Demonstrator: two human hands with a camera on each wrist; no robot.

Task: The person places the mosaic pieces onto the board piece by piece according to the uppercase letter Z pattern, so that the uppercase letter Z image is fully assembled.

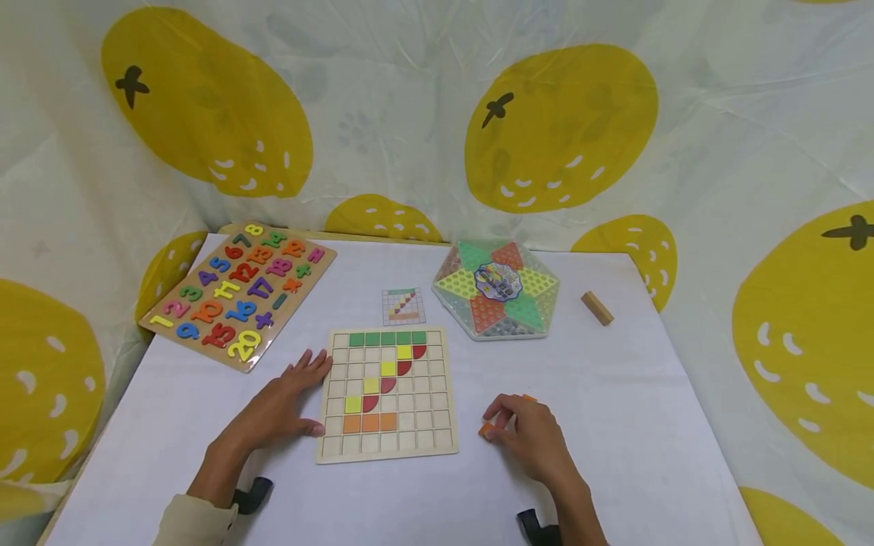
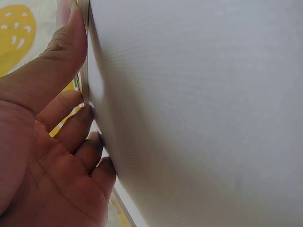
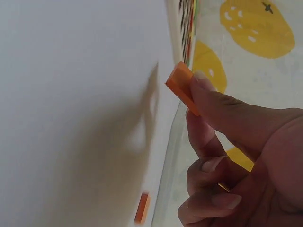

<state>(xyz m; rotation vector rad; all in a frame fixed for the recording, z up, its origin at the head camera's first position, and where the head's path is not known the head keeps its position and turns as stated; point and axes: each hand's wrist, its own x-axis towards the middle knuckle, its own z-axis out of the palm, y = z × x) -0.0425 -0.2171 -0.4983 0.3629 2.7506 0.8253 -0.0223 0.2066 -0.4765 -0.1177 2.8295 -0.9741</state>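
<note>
A wooden grid board (image 1: pixel 434 441) lies on the white table, bearing a row of green tiles, a diagonal of yellow squares (image 1: pixel 371 386) and red quarter-round tiles (image 1: pixel 388 386), and three orange tiles (image 1: pixel 370 422) low on the left. Along its left edge rests my left hand (image 1: pixel 283 402), fingers spread and thumb near the lower corner. My right hand (image 1: pixel 532 436), to the right of the board, pinches an orange square tile (image 3: pixel 181 87) between thumb and fingers, held above the tabletop. Another orange tile (image 3: pixel 142 208) lies on the table, partly hidden behind that hand in the head view.
Behind the board lies a small pattern card (image 1: pixel 403 306). A number puzzle board (image 1: pixel 273 331) is at the back left, a hexagonal Chinese checkers box (image 1: pixel 497 292) at the back. A small brown wooden block (image 1: pixel 597 309) lies farther right.
</note>
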